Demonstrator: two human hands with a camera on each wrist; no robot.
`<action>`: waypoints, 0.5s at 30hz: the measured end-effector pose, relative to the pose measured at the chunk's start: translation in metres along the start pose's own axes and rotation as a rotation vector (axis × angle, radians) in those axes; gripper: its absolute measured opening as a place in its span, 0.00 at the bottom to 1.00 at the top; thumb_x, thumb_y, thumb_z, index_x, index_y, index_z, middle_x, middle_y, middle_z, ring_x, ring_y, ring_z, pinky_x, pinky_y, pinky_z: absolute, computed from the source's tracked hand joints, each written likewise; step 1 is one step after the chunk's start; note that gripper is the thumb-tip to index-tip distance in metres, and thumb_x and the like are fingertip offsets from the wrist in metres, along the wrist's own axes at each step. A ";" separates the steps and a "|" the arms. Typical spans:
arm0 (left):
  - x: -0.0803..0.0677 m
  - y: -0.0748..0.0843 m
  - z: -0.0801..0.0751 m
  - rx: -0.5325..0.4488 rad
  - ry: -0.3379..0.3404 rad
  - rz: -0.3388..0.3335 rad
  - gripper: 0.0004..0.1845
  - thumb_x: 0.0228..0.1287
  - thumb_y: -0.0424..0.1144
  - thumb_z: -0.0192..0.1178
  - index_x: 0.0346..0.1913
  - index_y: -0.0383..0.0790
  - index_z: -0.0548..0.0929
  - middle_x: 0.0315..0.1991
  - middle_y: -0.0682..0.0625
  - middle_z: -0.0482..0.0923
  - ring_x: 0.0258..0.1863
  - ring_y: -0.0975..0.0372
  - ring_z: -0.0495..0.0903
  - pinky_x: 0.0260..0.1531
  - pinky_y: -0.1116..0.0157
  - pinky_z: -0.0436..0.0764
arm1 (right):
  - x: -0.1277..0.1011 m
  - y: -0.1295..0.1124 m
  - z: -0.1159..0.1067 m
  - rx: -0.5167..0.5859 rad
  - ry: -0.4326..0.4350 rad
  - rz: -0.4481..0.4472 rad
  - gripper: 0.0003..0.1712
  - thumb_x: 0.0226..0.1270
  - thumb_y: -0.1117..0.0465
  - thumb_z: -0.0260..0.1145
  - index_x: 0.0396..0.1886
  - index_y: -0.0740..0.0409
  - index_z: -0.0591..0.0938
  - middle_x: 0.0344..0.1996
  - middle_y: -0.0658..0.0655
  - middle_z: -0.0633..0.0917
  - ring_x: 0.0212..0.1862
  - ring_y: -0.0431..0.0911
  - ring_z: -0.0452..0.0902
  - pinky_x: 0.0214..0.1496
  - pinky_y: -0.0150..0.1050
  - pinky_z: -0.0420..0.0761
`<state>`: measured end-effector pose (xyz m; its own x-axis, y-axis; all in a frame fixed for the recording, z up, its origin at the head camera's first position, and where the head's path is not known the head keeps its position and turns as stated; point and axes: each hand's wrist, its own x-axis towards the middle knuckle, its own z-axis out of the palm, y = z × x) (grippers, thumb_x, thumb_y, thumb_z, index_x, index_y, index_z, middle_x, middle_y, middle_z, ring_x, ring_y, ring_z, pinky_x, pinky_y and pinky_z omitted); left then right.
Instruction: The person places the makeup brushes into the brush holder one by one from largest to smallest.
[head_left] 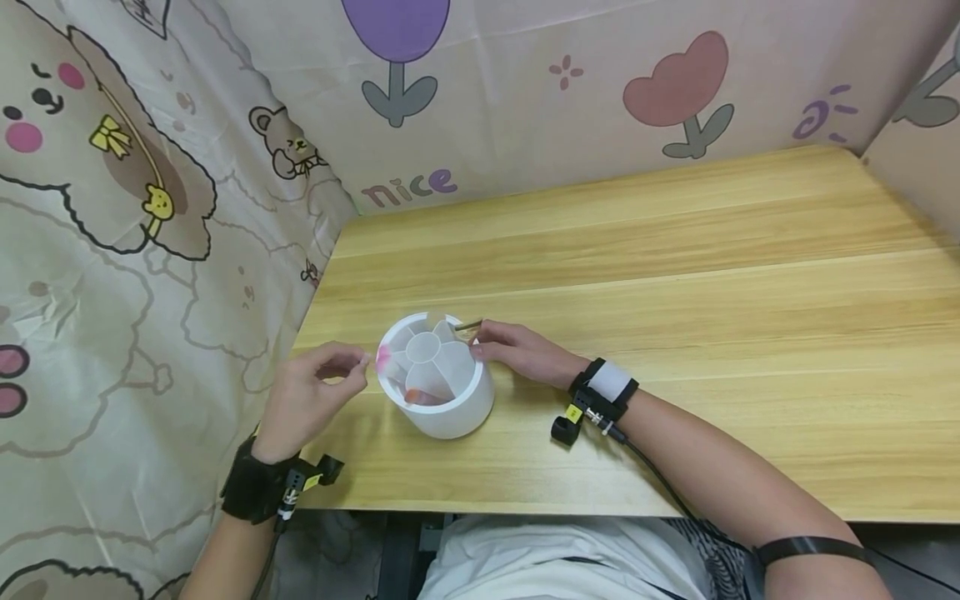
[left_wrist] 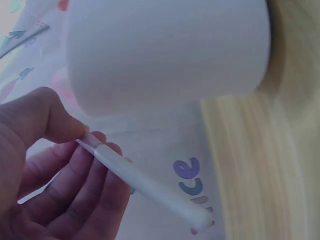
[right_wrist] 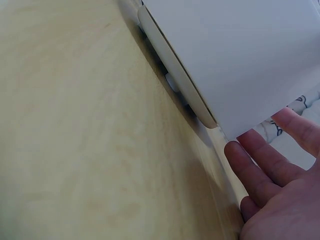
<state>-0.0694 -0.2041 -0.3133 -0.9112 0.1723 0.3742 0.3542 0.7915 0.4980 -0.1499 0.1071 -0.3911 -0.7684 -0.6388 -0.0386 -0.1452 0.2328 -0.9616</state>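
Note:
A round white divided organizer (head_left: 450, 419) stands on the table, a ring of compartments around its hollow centre. An orange-pink piece (head_left: 423, 397) lies in its front compartment; a pink patch (head_left: 384, 358) shows at its left rim. My left hand (head_left: 322, 392) is just left of that rim. In the left wrist view, its thumb and fingers pinch a slim brush-like stick with a white handle (left_wrist: 150, 185). On the other side, my right hand (head_left: 517, 350) has fairly straight fingers (right_wrist: 255, 170) at the organizer's wall. A thin golden-brown stick (head_left: 468, 326) shows by its fingertips.
The wooden table (head_left: 675, 333) reaches well to the right and back. A printed cloth (head_left: 525, 150) hangs behind it and another printed cloth (head_left: 210, 333) at the left. Each wrist wears a black strap with a cable (head_left: 660, 479); the table's front edge is close to my body.

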 end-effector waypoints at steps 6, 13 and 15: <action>0.001 0.007 -0.004 -0.092 0.101 0.093 0.07 0.59 0.25 0.68 0.39 0.37 0.90 0.36 0.45 0.91 0.35 0.80 0.81 0.43 0.88 0.80 | 0.000 0.001 -0.001 -0.007 0.000 0.007 0.18 0.77 0.41 0.57 0.54 0.44 0.80 0.59 0.51 0.84 0.67 0.49 0.74 0.78 0.57 0.69; 0.005 0.017 -0.003 -0.145 0.174 0.144 0.07 0.57 0.23 0.69 0.38 0.32 0.89 0.36 0.41 0.90 0.37 0.84 0.80 0.47 0.87 0.80 | 0.002 0.003 -0.001 -0.008 0.002 0.003 0.18 0.77 0.41 0.57 0.55 0.44 0.80 0.60 0.51 0.84 0.68 0.49 0.74 0.79 0.57 0.68; 0.006 0.019 -0.003 -0.171 0.192 0.154 0.07 0.57 0.22 0.69 0.39 0.31 0.89 0.36 0.40 0.90 0.38 0.85 0.80 0.48 0.86 0.81 | 0.002 0.003 -0.001 -0.004 0.001 0.002 0.18 0.77 0.41 0.57 0.55 0.44 0.80 0.60 0.51 0.84 0.68 0.49 0.74 0.79 0.56 0.68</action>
<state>-0.0673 -0.1898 -0.2987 -0.7934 0.1560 0.5884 0.5304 0.6516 0.5424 -0.1526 0.1075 -0.3940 -0.7696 -0.6372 -0.0405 -0.1460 0.2375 -0.9604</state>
